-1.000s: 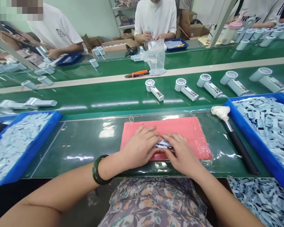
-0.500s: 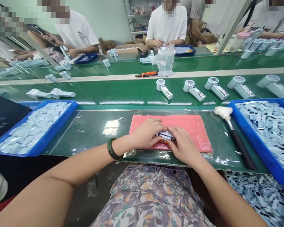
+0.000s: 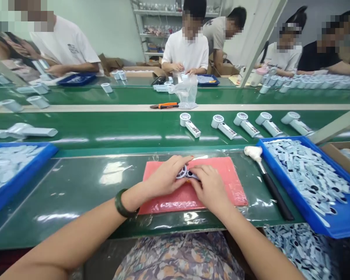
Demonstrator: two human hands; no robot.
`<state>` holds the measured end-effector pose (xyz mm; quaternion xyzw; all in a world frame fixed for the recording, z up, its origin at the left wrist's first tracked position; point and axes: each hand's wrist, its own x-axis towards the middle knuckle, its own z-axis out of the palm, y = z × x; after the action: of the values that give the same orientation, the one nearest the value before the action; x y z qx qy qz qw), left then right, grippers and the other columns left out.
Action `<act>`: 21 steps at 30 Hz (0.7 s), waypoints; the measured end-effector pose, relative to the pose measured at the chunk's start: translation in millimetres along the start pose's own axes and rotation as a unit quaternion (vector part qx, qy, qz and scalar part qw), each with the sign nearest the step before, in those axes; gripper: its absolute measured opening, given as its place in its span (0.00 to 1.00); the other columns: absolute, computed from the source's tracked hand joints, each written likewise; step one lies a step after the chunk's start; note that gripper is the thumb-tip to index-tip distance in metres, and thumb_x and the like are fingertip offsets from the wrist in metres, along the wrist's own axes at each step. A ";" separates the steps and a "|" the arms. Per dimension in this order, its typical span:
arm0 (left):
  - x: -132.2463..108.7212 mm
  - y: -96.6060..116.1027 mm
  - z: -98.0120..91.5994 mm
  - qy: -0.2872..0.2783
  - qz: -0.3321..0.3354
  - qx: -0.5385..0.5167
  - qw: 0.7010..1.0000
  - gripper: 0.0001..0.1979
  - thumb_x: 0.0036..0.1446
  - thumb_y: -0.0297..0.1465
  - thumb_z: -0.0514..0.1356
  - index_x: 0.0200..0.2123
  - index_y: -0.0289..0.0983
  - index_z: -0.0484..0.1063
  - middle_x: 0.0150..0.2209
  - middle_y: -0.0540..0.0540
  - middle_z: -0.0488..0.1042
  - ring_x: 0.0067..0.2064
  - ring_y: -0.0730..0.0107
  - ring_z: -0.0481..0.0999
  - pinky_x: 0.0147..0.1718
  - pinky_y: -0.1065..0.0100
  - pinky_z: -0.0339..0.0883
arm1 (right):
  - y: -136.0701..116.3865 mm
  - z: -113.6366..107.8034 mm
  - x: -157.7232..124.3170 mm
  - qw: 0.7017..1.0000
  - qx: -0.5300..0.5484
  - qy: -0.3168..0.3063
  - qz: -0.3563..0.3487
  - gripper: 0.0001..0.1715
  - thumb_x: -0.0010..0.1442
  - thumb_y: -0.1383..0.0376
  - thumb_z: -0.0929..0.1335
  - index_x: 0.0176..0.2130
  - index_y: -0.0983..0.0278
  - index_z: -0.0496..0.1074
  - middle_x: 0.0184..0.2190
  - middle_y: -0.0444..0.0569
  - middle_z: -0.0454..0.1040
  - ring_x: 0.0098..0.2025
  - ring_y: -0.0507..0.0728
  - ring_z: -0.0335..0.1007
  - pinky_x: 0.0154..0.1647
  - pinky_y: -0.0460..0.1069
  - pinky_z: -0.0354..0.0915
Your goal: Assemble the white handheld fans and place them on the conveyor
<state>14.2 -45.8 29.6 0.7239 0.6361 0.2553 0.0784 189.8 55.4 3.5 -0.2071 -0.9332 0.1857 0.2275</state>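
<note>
On the pink mat [image 3: 221, 186], a small light-blue handheld fan [image 3: 181, 172] lies between my two hands. My left hand [image 3: 166, 175] wraps round its round head, fingers curled over the far side. My right hand [image 3: 208, 184] grips the handle part between thumb and fingers. Part of the fan is hidden under the fingers. A dark green bangle circles my left wrist. Right of the mat lies a hammer [image 3: 272, 190] with a white-wrapped head and black handle.
Blue trays of pale parts stand at the right [image 3: 315, 229] and left [image 3: 51, 149]. Several fans lie on the green belt [image 3: 134, 128] ahead. Beyond are orange-handled pliers [image 3: 166, 105], a plastic bag [image 3: 187, 93] and people working. More parts lie below the table's right edge.
The view has shifted right and tilted up. The fan's round head now shows between my hands, where a patterned surface and dark edge showed before.
</note>
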 end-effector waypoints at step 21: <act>1.5 -18.6 10.7 0.110 0.074 0.040 0.990 0.34 0.69 0.33 0.52 0.74 0.51 0.44 0.45 0.48 0.80 0.43 0.61 0.81 0.40 0.68 0.77 | 1.8 34.2 6.7 0.982 -0.083 0.153 -0.079 0.11 0.70 0.60 0.64 0.43 0.63 0.73 0.38 0.49 0.77 0.38 0.60 0.68 0.36 0.55 0.58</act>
<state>2.9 -38.8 12.7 0.7391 0.5951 0.3130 -0.0402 167.8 51.4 -23.3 -0.1767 -0.9129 0.0553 0.3639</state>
